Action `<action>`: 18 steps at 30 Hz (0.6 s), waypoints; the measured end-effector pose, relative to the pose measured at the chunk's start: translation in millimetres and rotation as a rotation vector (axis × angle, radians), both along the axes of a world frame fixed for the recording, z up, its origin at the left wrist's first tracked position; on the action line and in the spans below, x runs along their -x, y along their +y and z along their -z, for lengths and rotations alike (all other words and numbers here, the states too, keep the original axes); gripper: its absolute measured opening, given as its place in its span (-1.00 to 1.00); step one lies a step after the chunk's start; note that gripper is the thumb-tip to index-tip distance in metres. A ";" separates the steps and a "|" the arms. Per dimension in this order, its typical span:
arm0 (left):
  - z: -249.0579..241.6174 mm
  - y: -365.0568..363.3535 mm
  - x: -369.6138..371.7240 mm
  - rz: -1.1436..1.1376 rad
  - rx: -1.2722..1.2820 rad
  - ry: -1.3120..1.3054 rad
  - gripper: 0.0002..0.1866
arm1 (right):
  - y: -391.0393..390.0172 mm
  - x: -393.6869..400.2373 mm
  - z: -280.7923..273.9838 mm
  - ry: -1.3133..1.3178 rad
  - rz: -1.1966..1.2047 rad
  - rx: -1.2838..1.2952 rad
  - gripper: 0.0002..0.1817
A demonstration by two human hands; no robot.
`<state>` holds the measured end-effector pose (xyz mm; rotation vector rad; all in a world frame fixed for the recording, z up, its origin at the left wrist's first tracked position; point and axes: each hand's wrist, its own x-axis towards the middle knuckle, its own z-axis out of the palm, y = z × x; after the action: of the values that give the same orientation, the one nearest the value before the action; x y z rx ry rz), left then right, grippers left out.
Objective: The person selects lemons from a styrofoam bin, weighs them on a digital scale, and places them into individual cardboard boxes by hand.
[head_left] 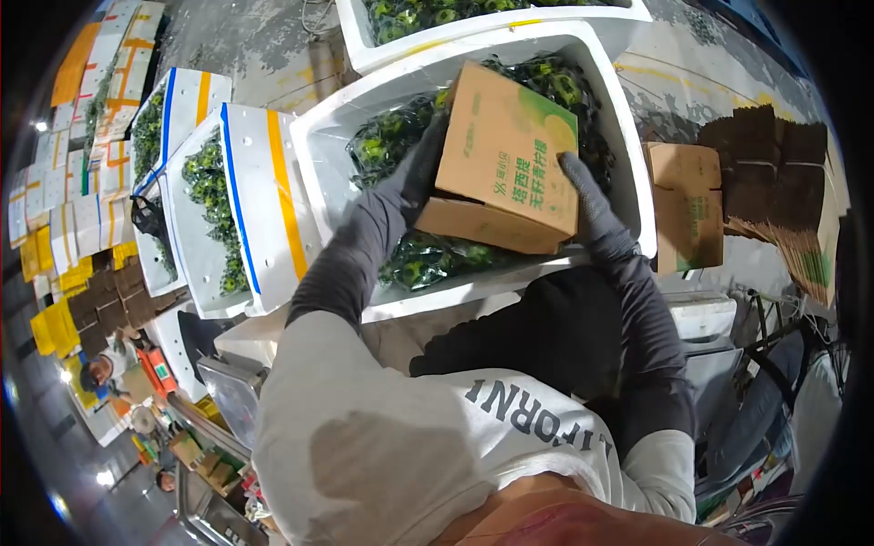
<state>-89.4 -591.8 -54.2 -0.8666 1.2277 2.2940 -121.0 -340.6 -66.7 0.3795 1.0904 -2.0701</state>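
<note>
A printed brown cardboard box [505,150] sits tilted between my two gloved hands, above a white foam crate [314,136]. My left hand [421,168] grips its left side, with the fingertips partly hidden behind the cardboard. Against the right side presses my right hand [587,187], its thumb showing at the edge. Under the box, clear plastic bags of green fruit [442,259] fill the crate. Dark grey sleeves cover both my forearms.
Another foam crate of green fruit [401,18] adjoins at the top. Taped foam crates [259,182] stand at left. On the right are a second cardboard box [683,209] and bundled flat cartons [774,173]. A person [114,364] is at far left.
</note>
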 end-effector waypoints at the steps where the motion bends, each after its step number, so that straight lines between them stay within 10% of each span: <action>1: 22.2 -14.0 -18.0 -0.053 -0.080 0.074 -0.42 | -4.5 -4.2 8.0 -0.078 0.022 0.147 -0.47; 7: 69.1 5.5 -77.4 -0.361 -0.293 0.257 -0.47 | 1.1 5.4 27.6 -0.163 -0.088 0.151 -0.48; 18: 11.4 -41.0 -71.7 -0.203 0.011 0.545 -0.55 | -15.9 -5.3 -16.2 0.221 -0.311 0.181 -0.14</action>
<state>-17.7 -632.8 -65.6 -0.3846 1.4147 2.8049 -115.7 -356.5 -50.5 -0.1067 1.0058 -1.9394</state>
